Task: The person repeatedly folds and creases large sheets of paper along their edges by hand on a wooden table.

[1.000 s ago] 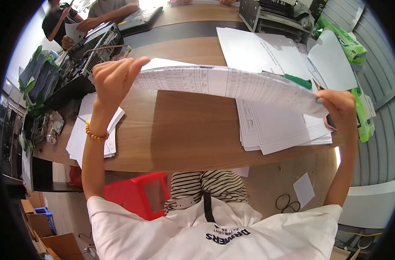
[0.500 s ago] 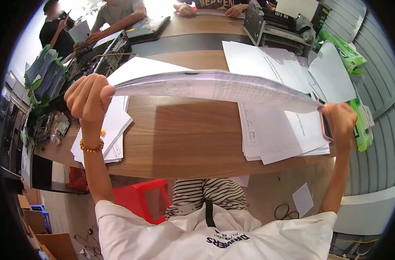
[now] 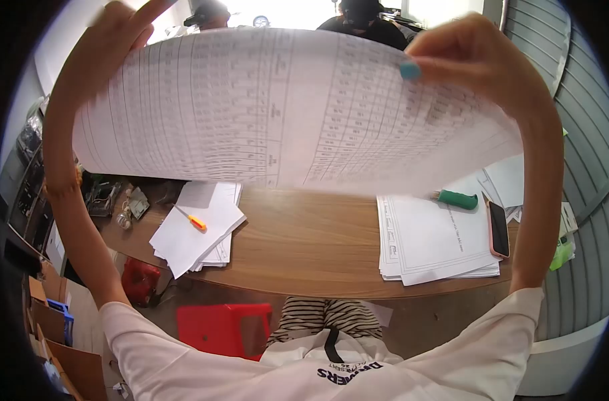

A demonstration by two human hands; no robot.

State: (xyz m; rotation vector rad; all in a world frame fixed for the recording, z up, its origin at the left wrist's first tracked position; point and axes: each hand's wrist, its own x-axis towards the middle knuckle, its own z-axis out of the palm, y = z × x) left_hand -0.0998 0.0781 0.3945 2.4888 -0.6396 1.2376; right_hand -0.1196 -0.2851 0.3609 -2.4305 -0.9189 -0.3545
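Note:
A wide printed sheet (image 3: 284,113) covered in tables is held up and bowed in front of me. My right hand (image 3: 475,60) pinches its upper edge at the right, and a teal patch shows at a fingertip. At the upper left my left hand (image 3: 120,33), blurred by motion, is at the sheet's other top corner, its fingers partly hidden. Below lie two paper piles: a left one (image 3: 207,234) with a yellow-orange pointed tool (image 3: 197,222) on it, and a right one (image 3: 431,240) bearing a green-handled tool (image 3: 458,199).
A phone (image 3: 498,230) lies at the right pile's edge. Electronic parts (image 3: 137,202) sit at the table's left. A red stool (image 3: 214,327) stands below the table (image 3: 304,247), with cardboard boxes (image 3: 80,374) at lower left. People's heads (image 3: 361,10) show beyond the sheet.
Both hands have risen, and the sheet has tipped up so its printed face shows. My right hand has moved inward along the upper edge. The view has shifted, uncovering the green-handled tool.

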